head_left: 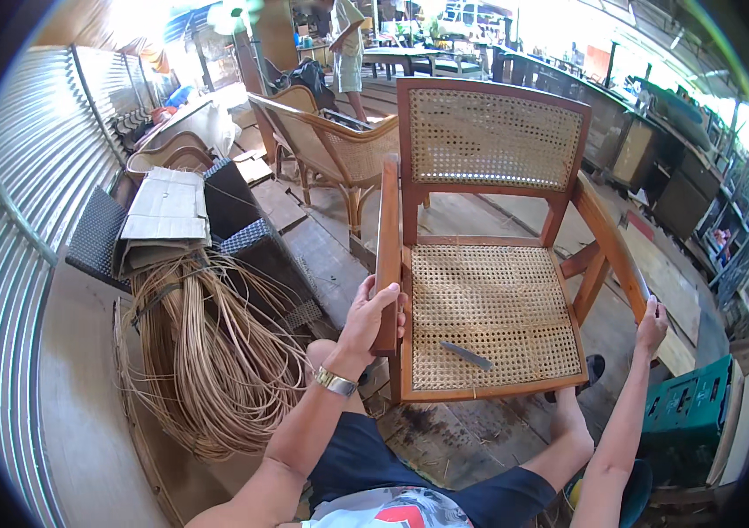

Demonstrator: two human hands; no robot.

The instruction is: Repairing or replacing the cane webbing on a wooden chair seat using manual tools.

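Note:
A wooden armchair [498, 260] with woven cane seat and backrest stands upright in front of me. My left hand [373, 312] is closed around the front end of its left armrest [387, 229], a metal watch on that wrist. My right hand [652, 324] grips the front end of the right armrest [610, 238], its fingers partly behind the wood. A flat grey blade [467, 355] lies on the front part of the seat, between my hands.
Long rattan strands [207, 361] lie bundled at left beside cardboard [163, 207] and corrugated sheeting [5, 246]. A rattan chair [339, 141] and another person [346, 44] are behind the armchair. A green crate [682, 418] sits right, near a counter [660, 167] cluttered with items.

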